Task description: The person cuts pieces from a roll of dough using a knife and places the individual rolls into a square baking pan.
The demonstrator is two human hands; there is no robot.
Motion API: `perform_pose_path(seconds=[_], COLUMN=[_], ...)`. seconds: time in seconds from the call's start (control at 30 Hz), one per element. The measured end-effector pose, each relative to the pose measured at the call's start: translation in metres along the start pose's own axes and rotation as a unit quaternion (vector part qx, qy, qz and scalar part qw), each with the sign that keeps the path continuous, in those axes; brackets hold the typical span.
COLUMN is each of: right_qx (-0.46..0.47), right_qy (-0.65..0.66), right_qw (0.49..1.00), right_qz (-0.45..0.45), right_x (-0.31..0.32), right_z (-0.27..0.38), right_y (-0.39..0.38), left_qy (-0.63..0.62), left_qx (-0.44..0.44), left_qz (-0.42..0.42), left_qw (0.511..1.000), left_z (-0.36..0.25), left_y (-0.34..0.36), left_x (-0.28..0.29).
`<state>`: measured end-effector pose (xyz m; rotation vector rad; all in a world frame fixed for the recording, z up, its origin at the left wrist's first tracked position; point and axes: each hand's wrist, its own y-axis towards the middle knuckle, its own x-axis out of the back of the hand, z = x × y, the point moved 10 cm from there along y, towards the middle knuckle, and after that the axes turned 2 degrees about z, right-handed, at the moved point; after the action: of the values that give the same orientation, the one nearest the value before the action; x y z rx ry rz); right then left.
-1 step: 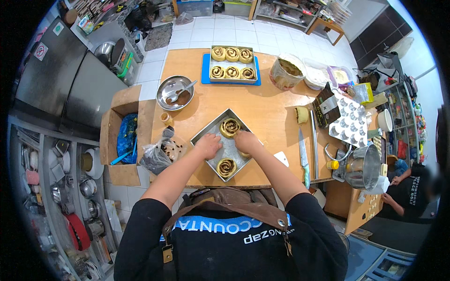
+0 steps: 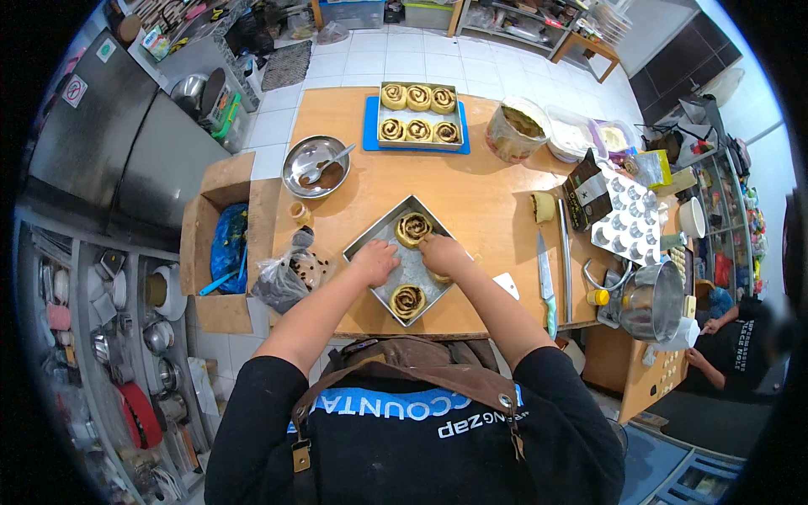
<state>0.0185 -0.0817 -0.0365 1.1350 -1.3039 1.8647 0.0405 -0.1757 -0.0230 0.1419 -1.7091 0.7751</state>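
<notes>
Virtually nothing has moved: left hand (image 2: 376, 263) and right hand (image 2: 444, 256), apart, reach down into the pan (image 2: 411, 269), grips unclear.

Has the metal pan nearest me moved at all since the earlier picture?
No, not visibly. The metal pan sits in the same spot on the table, its near corner just inside the table's near edge both times.

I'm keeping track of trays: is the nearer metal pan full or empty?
Partly full: rolls sit in the pan, bare metal showing between them.
</notes>
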Motion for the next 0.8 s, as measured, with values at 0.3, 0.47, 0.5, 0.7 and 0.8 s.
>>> perform_pose_path(seconds=[0.3,0.47,0.5,0.7,0.8], right_qx=[0.043,-0.045,-0.049,-0.088,-0.073], right_qy=[0.047,0.186,0.187,0.223,0.247], right_qw=[0.988,0.957,0.956,0.914,0.895], right_qz=[-0.14,-0.219,-0.219,-0.329,-0.365], right_x=[0.032,0.083,0.082,0.071,0.066], right_z=[0.012,-0.02,-0.026,-0.059,-0.057], right_y=[-0.022,-0.061,-0.067,-0.116,-0.132], left_qy=[-0.038,-0.066,-0.058,-0.033,-0.019], left_qx=[-0.002,-0.026,-0.02,0.018,0.024], left_qz=[-0.027,-0.228,-0.231,-0.105,-0.099], left_qw=[0.999,0.971,0.971,0.994,0.995], left_z=[-0.002,-0.006,-0.007,-0.004,-0.004], left_y=[-0.005,0.01,0.018,0.044,0.041], left_x=[0.026,0.065,0.07,0.028,0.031])
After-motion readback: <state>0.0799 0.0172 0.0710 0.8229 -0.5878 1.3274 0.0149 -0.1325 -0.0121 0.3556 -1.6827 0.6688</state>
